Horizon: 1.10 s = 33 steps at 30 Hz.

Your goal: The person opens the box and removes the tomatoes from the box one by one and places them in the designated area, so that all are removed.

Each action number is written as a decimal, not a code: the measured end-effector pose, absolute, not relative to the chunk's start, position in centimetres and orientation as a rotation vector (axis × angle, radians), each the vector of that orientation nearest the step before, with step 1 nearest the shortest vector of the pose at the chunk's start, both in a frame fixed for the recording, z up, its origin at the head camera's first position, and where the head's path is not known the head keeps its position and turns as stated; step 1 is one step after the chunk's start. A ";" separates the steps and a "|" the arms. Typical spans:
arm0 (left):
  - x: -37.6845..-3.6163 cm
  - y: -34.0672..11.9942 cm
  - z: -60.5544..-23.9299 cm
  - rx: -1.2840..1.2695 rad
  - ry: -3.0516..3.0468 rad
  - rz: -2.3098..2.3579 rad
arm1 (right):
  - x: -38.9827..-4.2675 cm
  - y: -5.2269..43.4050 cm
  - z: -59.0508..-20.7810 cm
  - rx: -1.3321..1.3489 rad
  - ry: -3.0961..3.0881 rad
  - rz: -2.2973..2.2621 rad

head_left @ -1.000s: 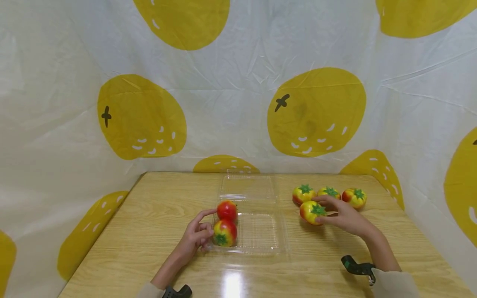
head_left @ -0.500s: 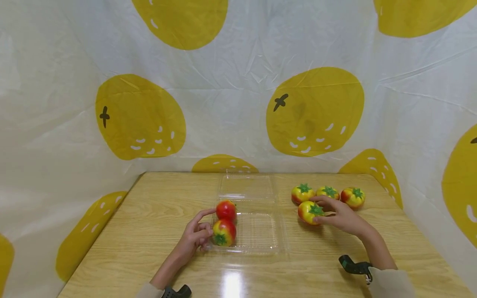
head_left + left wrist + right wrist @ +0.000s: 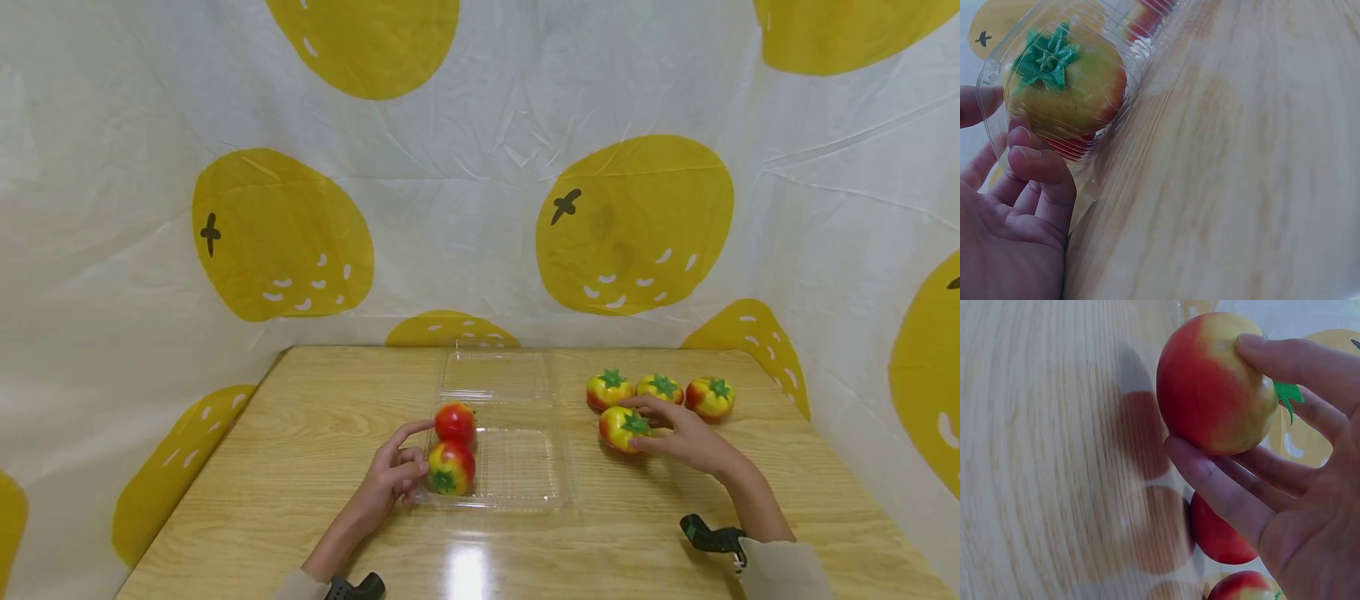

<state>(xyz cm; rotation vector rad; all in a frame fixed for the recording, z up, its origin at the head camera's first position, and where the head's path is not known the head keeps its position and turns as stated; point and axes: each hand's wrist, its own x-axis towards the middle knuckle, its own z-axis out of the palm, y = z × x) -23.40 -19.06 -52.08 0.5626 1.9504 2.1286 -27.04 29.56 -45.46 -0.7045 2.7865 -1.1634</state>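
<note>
My left hand (image 3: 390, 475) grips the left wall of an open clear plastic clamshell box (image 3: 517, 467), its fingertips on the plastic. Two toy tomatoes sit in that box's left side: a mostly red one (image 3: 455, 423) behind and a yellow-red one (image 3: 452, 467) in front. In the left wrist view the box wall curves over a tomato (image 3: 1072, 81) with a green calyx. To the right, my right hand (image 3: 686, 437) holds another yellow-red toy tomato (image 3: 618, 427) between thumb and fingers. The right wrist view shows this tomato (image 3: 1210, 381) close to the tabletop; contact I cannot tell.
Behind the right hand stand three more toy tomatoes, a left one (image 3: 609, 390), a middle one (image 3: 660, 387) and a right one (image 3: 710, 398). The box's lid (image 3: 497, 375) lies folded back on the wooden table (image 3: 337, 392). A lemon-print curtain (image 3: 465, 208) hangs behind.
Hardly anything differs: the view has shifted very slightly. Both hands keep their places, the right still holding the toy tomato.
</note>
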 end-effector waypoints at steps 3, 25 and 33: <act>-23.4 -19.0 -52.0 0.571 1.947 2.132 | -27.1 29.6 -45.5 -0.709 2.772 -1.175; -23.4 -19.1 -52.1 0.586 1.940 2.139 | -27.5 30.0 -46.1 -0.751 2.770 -1.151; -23.4 -19.1 -52.0 0.578 1.944 2.130 | -27.5 29.9 -46.3 -0.749 2.792 -1.130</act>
